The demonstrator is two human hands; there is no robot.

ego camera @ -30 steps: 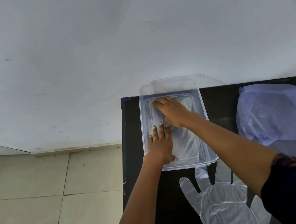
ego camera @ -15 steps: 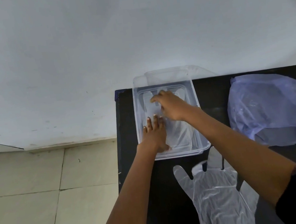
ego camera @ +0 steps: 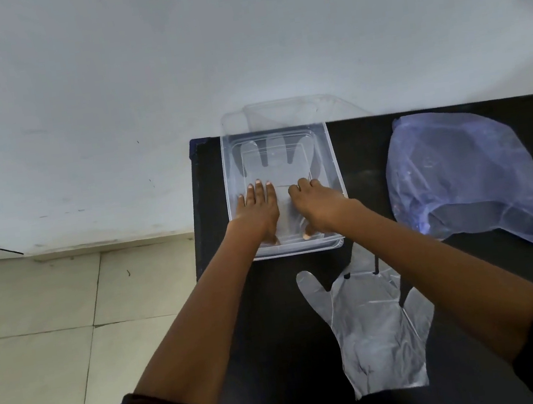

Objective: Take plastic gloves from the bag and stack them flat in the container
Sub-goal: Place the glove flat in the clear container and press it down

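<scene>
Soft, even daylight fills the view, bright on the pale wall (ego camera: 236,36) and dim on the black surface (ego camera: 364,155), which swallows most shadow. Faint glare streaks the clear container (ego camera: 337,172) rim. Wide-angle bending curves the floor (ego camera: 38,333) lines at the edges. The sleeves at the bottom look slightly blurred, perhaps from closeness.

Clear container (ego camera: 337,172), translucent gloves (ego camera: 373,330), pale purple bag (ego camera: 465,175), black table (ego camera: 370,154), white wall (ego camera: 141,82), beige floor tiles (ego camera: 38,333)
</scene>
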